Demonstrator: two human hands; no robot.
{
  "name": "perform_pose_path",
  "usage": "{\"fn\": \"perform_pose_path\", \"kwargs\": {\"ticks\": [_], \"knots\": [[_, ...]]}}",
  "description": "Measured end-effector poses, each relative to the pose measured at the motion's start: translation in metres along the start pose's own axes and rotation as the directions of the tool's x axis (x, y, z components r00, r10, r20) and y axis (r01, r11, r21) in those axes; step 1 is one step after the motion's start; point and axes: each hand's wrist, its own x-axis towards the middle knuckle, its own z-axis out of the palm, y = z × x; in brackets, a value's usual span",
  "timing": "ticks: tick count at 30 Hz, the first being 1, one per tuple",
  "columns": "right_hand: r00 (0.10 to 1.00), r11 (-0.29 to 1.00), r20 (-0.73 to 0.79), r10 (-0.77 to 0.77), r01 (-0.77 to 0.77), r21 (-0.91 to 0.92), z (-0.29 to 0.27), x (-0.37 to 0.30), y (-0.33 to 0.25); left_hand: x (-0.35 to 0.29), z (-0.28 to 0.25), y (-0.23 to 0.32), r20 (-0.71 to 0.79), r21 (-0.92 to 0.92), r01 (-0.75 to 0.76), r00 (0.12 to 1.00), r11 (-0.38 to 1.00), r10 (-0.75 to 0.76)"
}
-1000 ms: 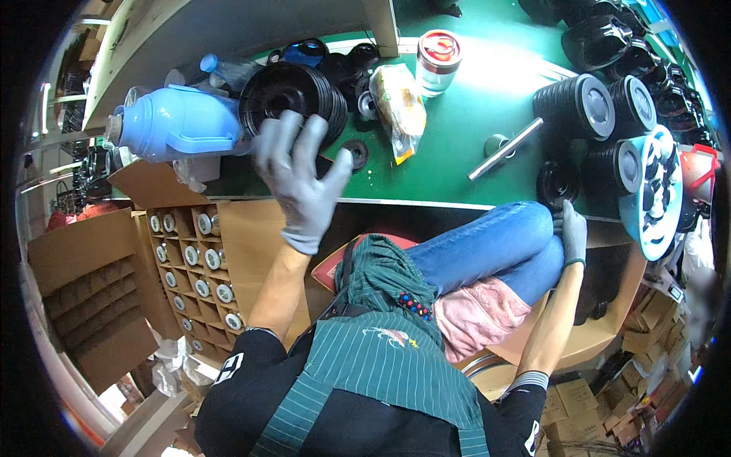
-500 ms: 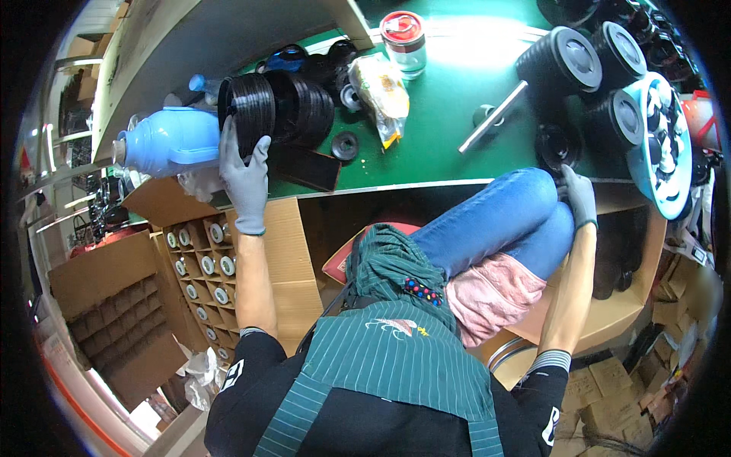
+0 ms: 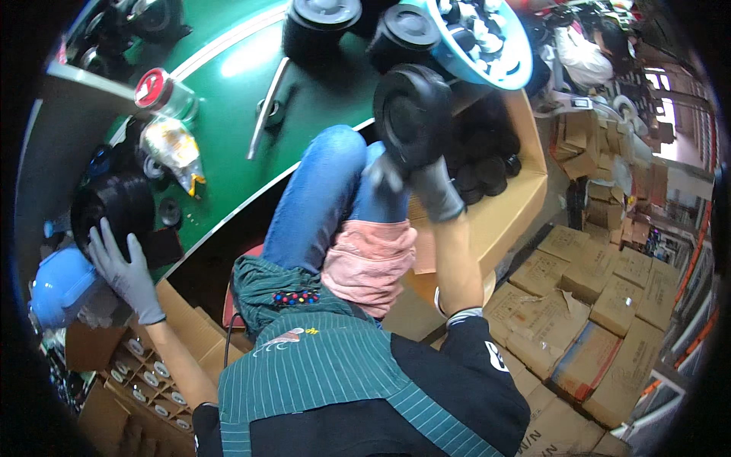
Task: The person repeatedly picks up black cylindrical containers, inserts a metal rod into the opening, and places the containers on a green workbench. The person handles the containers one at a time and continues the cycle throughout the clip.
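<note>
Since the last frame, the right hand [image 3: 438, 190] has risen from the front edge of the green tabletop [image 3: 221, 148], lifting a black round piece [image 3: 411, 118], while the view has swung toward the person's right. Its fingers are closed on the lower side of the piece, though part of the grip is hidden behind it and blurred. The piece stands tilted in front of the tabletop's edge, beside an open cardboard box [image 3: 525, 209] with dark round parts [image 3: 487, 179] inside.

At the far left, the left hand [image 3: 126, 270] has its fingers spread wide against a stack of black discs [image 3: 133, 202]; earlier they were drawn closer together there. Just beside this hand is a light blue jug [image 3: 65, 286], and below it stands a partitioned carton [image 3: 156, 369] with pale round tops in its cells.

Near the disc stack lie a small black ring [image 3: 169, 212] and a clear plastic bag [image 3: 171, 148], with a red-lidded jar [image 3: 164, 95] beyond them. Farther right, a metal rod [image 3: 263, 126] slants across the tabletop, short of two dark lidded stacks [image 3: 324, 34]. Next to these is a light blue basin [image 3: 524, 65] full of black and white parts [image 3: 480, 38].
</note>
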Motion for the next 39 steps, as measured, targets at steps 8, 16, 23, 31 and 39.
{"fn": "perform_pose_path", "kwargs": {"ticks": [8, 16, 23, 31, 39], "knots": [[0.915, 0.460, 0.345, -0.208, -0.220, 0.860, 0.120, -0.039, 0.001, 0.004, 0.014, -0.015, -0.058, 0.057, -0.028, 0.998, 0.998, 0.031], [0.914, 0.472, 0.363, -0.180, -0.244, 0.847, 0.126, -0.051, 0.005, -0.012, 0.003, -0.003, -0.061, 0.080, 0.017, 0.998, 0.997, -0.012], [0.990, 0.739, 0.069, 0.125, -0.139, 0.659, 0.107, -0.039, -0.022, -0.012, -0.017, 0.066, -0.201, -0.092, -0.130, 0.973, 0.987, 0.109], [0.800, 0.286, -0.592, -0.096, -0.547, -0.787, -0.067, 0.028, 0.012, -0.003, -0.013, 0.165, 0.023, -0.694, -0.185, 0.960, 0.696, 0.278], [0.820, 0.566, -0.474, 0.321, -0.567, -0.598, -0.074, 0.074, 0.061, 0.052, -0.006, 0.210, 0.055, -0.758, -0.251, 0.895, 0.602, 0.443]]}}
